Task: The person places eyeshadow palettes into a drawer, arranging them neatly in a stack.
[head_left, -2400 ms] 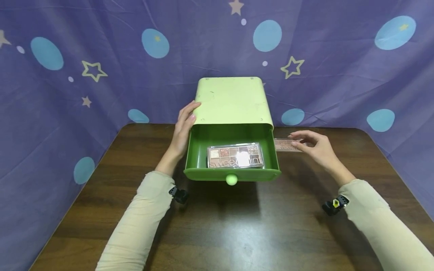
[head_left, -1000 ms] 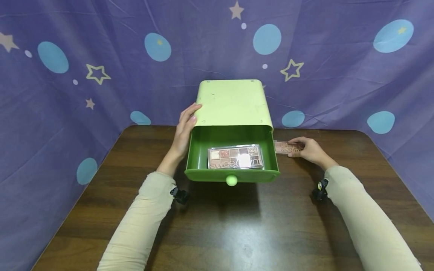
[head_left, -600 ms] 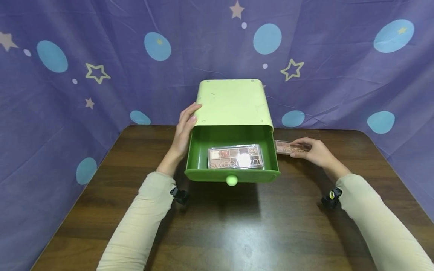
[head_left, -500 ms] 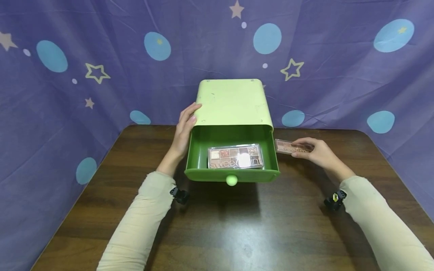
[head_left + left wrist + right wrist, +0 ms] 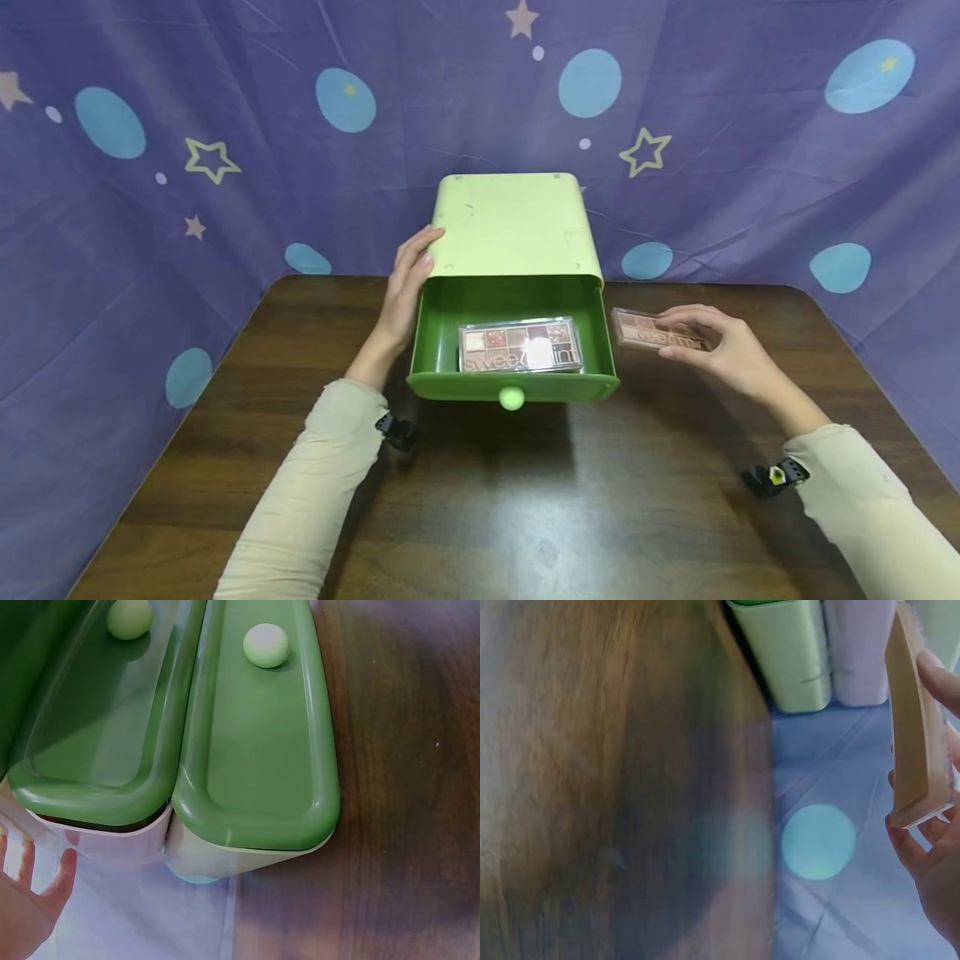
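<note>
My right hand (image 5: 727, 350) pinches an eyeshadow palette (image 5: 660, 331) by its long edges, thumb in front and fingers behind, to the right of the drawer unit. The right wrist view shows the same palette (image 5: 919, 727) from its plain tan side, held clear of the table. My left hand (image 5: 405, 292) rests with extended fingers against the left side of the pale green drawer unit (image 5: 517, 221). Its top drawer (image 5: 450, 385) is pulled out. Another eyeshadow palette (image 5: 520, 344), under a clear lid, lies face up in that drawer.
Below, closed green drawer fronts with round knobs (image 5: 266, 646) show in the left wrist view. The unit stands on a dark wooden table (image 5: 495, 517) before a purple curtain (image 5: 480, 100). A lilac casing (image 5: 861, 652) sits between pale green ones.
My right hand reached the palette on the table, took hold of it, slid it out to the right and lifted it slightly towards me. The left hand stayed at the unit's side.
</note>
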Demonstrator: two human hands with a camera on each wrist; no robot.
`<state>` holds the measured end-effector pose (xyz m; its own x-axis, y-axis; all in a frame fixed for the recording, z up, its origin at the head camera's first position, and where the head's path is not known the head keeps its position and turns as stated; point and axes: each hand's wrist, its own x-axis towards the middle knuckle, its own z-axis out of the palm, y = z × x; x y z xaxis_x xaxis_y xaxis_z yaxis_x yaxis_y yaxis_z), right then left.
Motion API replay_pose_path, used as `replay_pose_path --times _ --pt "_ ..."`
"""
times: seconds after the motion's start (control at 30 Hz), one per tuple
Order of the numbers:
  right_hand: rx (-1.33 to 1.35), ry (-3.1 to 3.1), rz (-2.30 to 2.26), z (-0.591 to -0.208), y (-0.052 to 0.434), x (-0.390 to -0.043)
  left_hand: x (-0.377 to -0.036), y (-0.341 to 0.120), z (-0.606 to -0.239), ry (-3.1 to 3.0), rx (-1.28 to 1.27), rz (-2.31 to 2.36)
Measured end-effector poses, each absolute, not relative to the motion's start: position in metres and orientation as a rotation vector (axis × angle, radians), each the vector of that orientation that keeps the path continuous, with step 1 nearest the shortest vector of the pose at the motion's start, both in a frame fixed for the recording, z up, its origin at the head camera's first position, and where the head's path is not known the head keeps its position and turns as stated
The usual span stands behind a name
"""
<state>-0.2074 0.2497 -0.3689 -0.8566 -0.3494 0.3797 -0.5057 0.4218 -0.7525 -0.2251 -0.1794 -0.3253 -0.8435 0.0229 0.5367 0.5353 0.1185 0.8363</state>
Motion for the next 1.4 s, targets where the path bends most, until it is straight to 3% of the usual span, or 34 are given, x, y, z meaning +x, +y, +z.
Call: replay_pose_path --times 0.23,0.73,1.4 --pt "0.893 -2.320 1.377 -0.339 0.234 -0.177 -0.226 -0.179 -0.325 -2.011 -0.532 -1.779" --pt "0.967 -2.213 1.297 -0.298 0.208 -0.154 -0.227 -0.180 -0.324 -2.009 -0.529 -1.793" --pt "1.116 -2.169 1.365 -0.281 0.133 -0.142 -0.226 -0.179 -0.326 -2.005 -0.533 -1.806"
